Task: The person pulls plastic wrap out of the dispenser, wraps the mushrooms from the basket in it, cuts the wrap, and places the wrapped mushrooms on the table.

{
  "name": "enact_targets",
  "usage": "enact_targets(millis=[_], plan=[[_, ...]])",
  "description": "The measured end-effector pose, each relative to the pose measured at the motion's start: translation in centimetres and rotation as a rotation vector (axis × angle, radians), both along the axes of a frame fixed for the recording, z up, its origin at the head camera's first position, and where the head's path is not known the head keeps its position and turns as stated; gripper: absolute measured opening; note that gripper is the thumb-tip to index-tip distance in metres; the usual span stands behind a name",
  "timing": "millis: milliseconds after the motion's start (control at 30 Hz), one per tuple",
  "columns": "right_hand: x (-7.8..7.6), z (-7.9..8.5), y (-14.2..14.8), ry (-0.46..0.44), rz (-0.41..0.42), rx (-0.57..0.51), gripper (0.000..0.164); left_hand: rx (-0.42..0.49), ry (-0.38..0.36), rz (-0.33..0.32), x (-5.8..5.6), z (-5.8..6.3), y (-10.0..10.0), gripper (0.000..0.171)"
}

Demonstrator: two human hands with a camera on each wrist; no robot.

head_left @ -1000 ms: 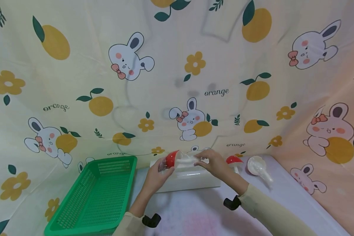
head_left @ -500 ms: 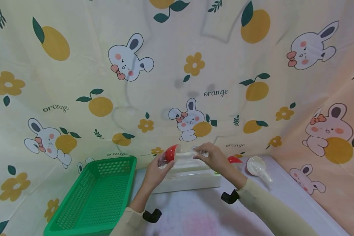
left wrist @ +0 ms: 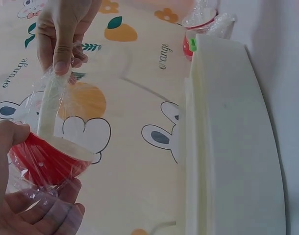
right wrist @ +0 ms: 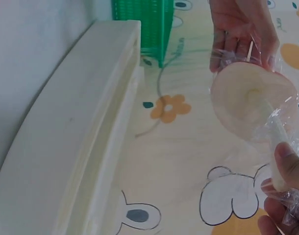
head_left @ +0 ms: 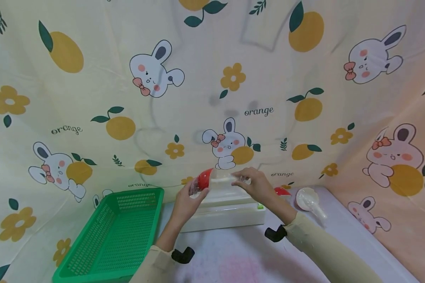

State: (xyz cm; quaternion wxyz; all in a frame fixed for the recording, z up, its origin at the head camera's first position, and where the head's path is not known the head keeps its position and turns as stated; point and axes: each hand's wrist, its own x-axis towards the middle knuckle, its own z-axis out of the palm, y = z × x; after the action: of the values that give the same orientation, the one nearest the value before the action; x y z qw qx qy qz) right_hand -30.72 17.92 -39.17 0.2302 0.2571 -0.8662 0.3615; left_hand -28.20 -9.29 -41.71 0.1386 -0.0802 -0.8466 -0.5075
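A mushroom-shaped object (head_left: 205, 179) with a white-dotted red cap and pale stem is held sideways above a white box-like device. Clear plastic film (left wrist: 73, 95) wraps it. My left hand (head_left: 187, 202) grips the cap from the left, fingers and thumb around its rim. With thumb and fingers, my right hand (head_left: 256, 188) pinches the stem's end and the gathered film there. The cap's pale underside (right wrist: 233, 98) faces the right hand. The white device (head_left: 226, 221) is long, with a slot along its top and a bright green spot at its right end.
A green plastic basket (head_left: 120, 232) stands to the left. Right of the device lie another red-capped mushroom (head_left: 281, 191), partly behind the right hand, and a film-wrapped mushroom (head_left: 309, 200) with its stem toward me. Patterned cloth (head_left: 198, 98) hangs behind the table.
Both hands have raised the mushroom-shaped object a little, away from the white device. The green spot on the device has come into view beneath my right hand.
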Motion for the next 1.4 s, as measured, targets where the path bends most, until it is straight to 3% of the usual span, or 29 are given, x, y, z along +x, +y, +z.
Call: enact_targets(millis=[467,667,800,933,1200,1400], plan=[[0.8,1.0,-0.1,0.023,0.023,-0.071,0.035,-0.006,0.033,-0.021,0.5,1.2,-0.4,0.073],[1.3,0.9,-0.3,0.027,0.011,-0.075,0.035,0.009,0.036,-0.040,0.9,1.2,-0.7,0.062],[1.8,0.8,-0.3,0.029,0.011,-0.070,0.036,0.015,0.027,-0.056,1.6,1.0,-1.1,0.066],[2.6,0.6,-0.3,0.014,0.017,-0.082,0.036,0.003,0.007,-0.058,2.5,0.5,-1.4,0.073],[4.0,-0.7,-0.3,-0.010,0.020,-0.094,0.043,0.002,-0.043,-0.071,4.0,-0.8,-1.9,0.067],[5.0,-2.5,-0.3,-0.062,0.029,-0.068,0.032,-0.040,-0.132,-0.063,5.2,-2.1,-2.3,0.075]])
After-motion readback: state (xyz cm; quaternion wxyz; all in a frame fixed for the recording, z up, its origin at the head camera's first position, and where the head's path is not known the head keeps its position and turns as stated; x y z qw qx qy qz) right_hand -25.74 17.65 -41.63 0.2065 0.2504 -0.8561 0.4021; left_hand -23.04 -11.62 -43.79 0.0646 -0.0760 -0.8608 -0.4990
